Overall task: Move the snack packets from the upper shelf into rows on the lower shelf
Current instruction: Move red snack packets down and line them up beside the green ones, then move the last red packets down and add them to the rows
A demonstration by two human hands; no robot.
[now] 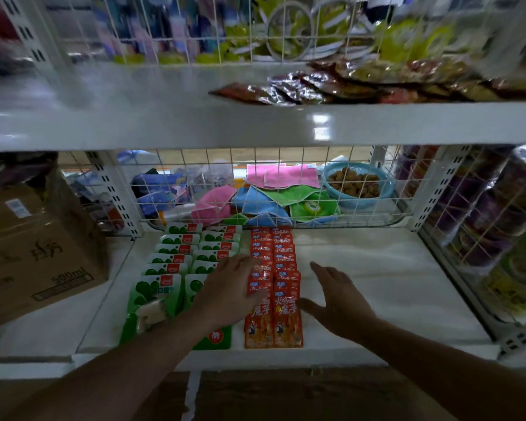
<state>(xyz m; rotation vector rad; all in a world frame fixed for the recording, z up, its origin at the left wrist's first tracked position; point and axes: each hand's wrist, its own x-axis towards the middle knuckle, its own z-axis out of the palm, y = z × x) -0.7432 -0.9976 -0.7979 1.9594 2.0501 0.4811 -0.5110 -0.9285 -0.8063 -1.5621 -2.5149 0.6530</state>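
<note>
Flat and empty: left hand [234,287], right hand [337,302], flanking two red rows [287,323]. Leftward, two green rows [176,250]; above, one pile [362,83].

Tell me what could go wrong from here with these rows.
1. The left hand is spread over the overlapped red packets. A sideways drag may skew both rows, and perhaps the green packets beside them.
2. The dark packets on the upper shelf sit in a loose heap near its front edge. Pulling one out could spill others.
</note>
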